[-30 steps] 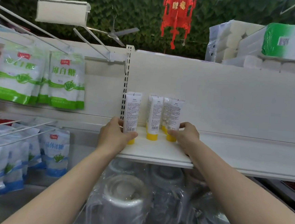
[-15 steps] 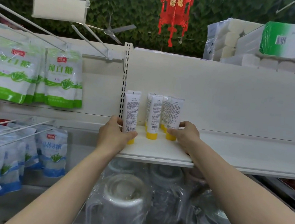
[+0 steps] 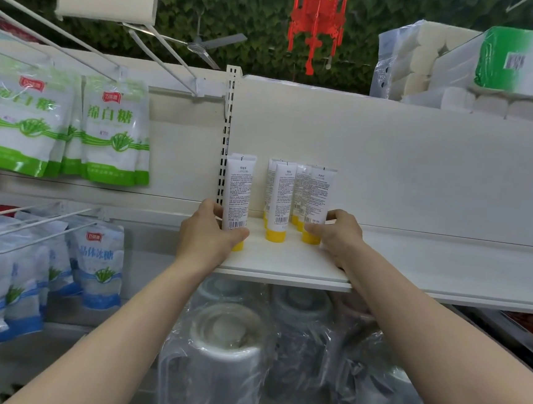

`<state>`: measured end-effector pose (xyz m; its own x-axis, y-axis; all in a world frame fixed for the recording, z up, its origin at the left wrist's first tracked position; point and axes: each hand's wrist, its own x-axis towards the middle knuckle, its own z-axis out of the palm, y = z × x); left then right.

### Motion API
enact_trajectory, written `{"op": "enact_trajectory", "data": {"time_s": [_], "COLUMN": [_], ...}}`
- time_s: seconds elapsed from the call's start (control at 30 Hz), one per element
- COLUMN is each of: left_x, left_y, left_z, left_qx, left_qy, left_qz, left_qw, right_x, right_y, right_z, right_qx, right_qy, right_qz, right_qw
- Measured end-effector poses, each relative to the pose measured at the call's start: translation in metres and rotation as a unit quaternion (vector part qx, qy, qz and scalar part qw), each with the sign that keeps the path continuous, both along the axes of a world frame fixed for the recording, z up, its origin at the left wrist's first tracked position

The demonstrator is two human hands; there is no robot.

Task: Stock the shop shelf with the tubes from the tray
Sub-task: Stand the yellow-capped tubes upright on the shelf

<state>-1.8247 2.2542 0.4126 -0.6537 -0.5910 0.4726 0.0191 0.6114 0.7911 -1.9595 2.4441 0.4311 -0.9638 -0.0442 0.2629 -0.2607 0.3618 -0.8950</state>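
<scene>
Several white tubes with yellow caps stand cap-down on the white shelf (image 3: 285, 266). My left hand (image 3: 205, 236) grips the leftmost tube (image 3: 239, 189) near its cap, by the slotted upright. A middle tube (image 3: 281, 200) stands free, with others behind it. My right hand (image 3: 339, 235) holds the rightmost front tube (image 3: 318, 196) at its base, thumb and fingers around the cap end. The tray is out of view.
White-and-green sugar bags (image 3: 113, 133) hang on hooks at left, blue ones (image 3: 98, 264) below them. Plastic-wrapped kettles (image 3: 224, 343) sit under the shelf. Tissue packs (image 3: 464, 64) top the shelf back. The shelf runs bare to the right (image 3: 462, 270).
Both hands stay on their tubes at the same spots. The view has tilted slightly; the tubes have barely shifted.
</scene>
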Motion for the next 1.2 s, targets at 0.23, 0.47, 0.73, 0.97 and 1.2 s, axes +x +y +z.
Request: {"op": "enact_trajectory", "data": {"time_s": [0.23, 0.47, 0.73, 0.97, 1.2], "left_x": [0.001, 0.0, 0.001, 0.002, 0.011], "left_y": [0.001, 0.0, 0.0, 0.0, 0.001], "left_z": [0.0, -0.001, -0.002, -0.001, 0.005], "left_qx": [0.0, 0.005, 0.004, 0.004, 0.017], "left_qy": [0.003, 0.005, 0.008, 0.01, 0.004], "left_qz": [-0.004, -0.01, -0.012, -0.018, -0.039], "left_qw": [1.0, 1.0, 1.0, 1.0, 0.999], "right_x": [-0.003, -0.004, -0.005, -0.004, 0.016], "right_y": [-0.001, -0.001, -0.002, -0.002, 0.012], "right_z": [-0.001, -0.001, -0.002, -0.004, 0.002], "right_qx": [0.005, 0.018, 0.031, 0.032, 0.023], "right_qy": [0.001, 0.004, 0.012, 0.019, 0.032], "right_qz": [-0.005, -0.01, -0.014, -0.019, -0.035], "right_qw": [1.0, 1.0, 0.999, 0.999, 0.999]}}
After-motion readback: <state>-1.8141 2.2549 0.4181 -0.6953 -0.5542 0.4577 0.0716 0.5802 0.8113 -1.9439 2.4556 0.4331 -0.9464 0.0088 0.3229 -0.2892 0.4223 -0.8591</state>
